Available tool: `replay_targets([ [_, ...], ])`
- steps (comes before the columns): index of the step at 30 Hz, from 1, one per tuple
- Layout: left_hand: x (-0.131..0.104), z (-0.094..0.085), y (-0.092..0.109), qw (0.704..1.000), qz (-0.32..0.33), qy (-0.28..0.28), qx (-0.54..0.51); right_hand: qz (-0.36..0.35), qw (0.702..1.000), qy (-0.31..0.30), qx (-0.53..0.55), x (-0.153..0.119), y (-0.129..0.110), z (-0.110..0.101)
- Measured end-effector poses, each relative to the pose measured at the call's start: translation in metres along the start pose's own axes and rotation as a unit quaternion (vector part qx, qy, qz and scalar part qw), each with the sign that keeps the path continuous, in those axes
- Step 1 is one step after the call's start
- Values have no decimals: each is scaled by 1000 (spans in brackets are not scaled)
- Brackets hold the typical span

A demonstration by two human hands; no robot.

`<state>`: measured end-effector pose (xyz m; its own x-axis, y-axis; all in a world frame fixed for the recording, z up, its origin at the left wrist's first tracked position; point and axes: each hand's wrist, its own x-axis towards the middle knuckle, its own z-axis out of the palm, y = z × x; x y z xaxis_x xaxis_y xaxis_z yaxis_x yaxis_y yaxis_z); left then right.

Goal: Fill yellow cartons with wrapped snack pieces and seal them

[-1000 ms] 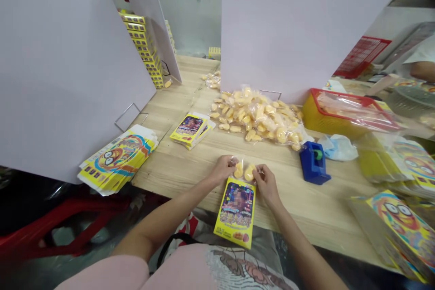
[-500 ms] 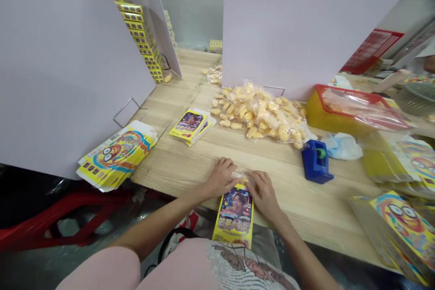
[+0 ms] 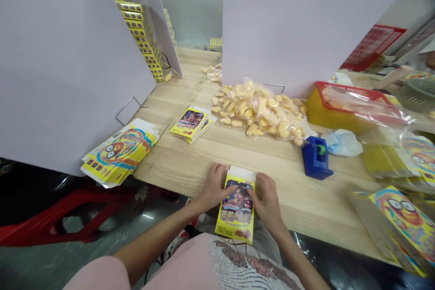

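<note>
A yellow printed cardboard box (image 3: 234, 217) lies between my hands at the table's front edge, its near end over my lap and its white end flap up at the far end. My left hand (image 3: 215, 188) grips the left side, thumb on the printed face. On the right side, my right hand (image 3: 267, 197) holds it the same way. Beyond them spreads a pile of wrapped yellow pieces (image 3: 261, 111) in clear film. Two or so similar boxes (image 3: 192, 123) lie to the left of that pile.
Flat cartons (image 3: 120, 152) are stacked at the left edge, and more cartons (image 3: 401, 217) at the right. A blue tape dispenser (image 3: 316, 158) stands right of my hands, before a yellow-red basket (image 3: 340, 104). White panels (image 3: 285, 22) border the table (image 3: 176, 163). A red stool (image 3: 68, 213) is below left.
Earlier my fingers were together at the box's far end, over a wrapped piece. Now they hold its two sides, the white flap shows, and the wrapped piece is out of sight.
</note>
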<state>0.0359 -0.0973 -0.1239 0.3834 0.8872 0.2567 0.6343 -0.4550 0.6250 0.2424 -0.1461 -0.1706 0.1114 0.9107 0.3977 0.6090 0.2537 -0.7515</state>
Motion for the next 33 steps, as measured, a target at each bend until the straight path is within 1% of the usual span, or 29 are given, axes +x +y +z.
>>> replay_targets([
  [1, -3, -1, 1, 1000, -19, 5, 2, 23, 999, 19, -17, -4, 2, -1],
  [2, -6, -1, 3, 1000, -30, 0, 6, 41, 998, 19, -35, -8, 4, -1],
  [4, -10, 1, 7, 999, -29, -20, -9, 61, 997, -8, -54, -13, 3, -1],
  [5, -13, 3, 9, 999, -26, -27, -36, 65, 997, -21, -42, -16, 2, -1],
  [7, -18, 9, 11, 992, -26, -30, -116, 83, 996, -30, 30, -20, -3, 2],
  [9, -26, 15, 11, 981, -37, -26, -187, 114, 984, -31, 131, -25, -7, 6],
  [11, -34, 19, 9, 974, -50, -25, -218, 132, 970, -35, 201, -32, -8, 9],
  [13, -41, 19, 8, 974, -54, -28, -219, 123, 967, -29, 222, -38, -7, 10],
  [15, -44, 15, 9, 976, -49, -47, -207, 104, 970, -22, 217, -41, -7, 7],
  [18, -39, 6, 18, 980, -39, -75, -181, 88, 974, -23, 206, -41, -10, 1],
  [20, -32, 2, 24, 981, -40, -64, -180, 91, 969, -22, 227, -39, -14, -1],
  [21, -29, 2, 26, 978, -48, -51, -197, 100, 963, -16, 248, -37, -16, -1],
  [22, -25, 2, 27, 970, -64, -36, -230, 113, 956, -4, 270, -36, -17, -1],
  [23, -23, 3, 28, 957, -87, -24, -276, 128, 949, 11, 289, -35, -18, 0],
  [25, -17, 6, 26, 911, -142, -12, -387, 147, 941, 24, 305, -32, -20, 0],
  [27, -12, 8, 23, 862, -190, -16, -469, 141, 945, -7, 295, -28, -20, -3],
  [28, -10, 9, 22, 846, -208, -28, -490, 134, 948, -29, 289, -27, -20, -5],
  [30, -6, 11, 23, 826, -241, -52, -507, 123, 950, -58, 281, -24, -20, -9],
  [32, -5, 14, 27, 810, -265, -57, -521, 123, 951, -54, 280, -23, -19, -12],
  [33, -5, 15, 30, 801, -271, -48, -531, 125, 951, -49, 280, -23, -18, -12],
])
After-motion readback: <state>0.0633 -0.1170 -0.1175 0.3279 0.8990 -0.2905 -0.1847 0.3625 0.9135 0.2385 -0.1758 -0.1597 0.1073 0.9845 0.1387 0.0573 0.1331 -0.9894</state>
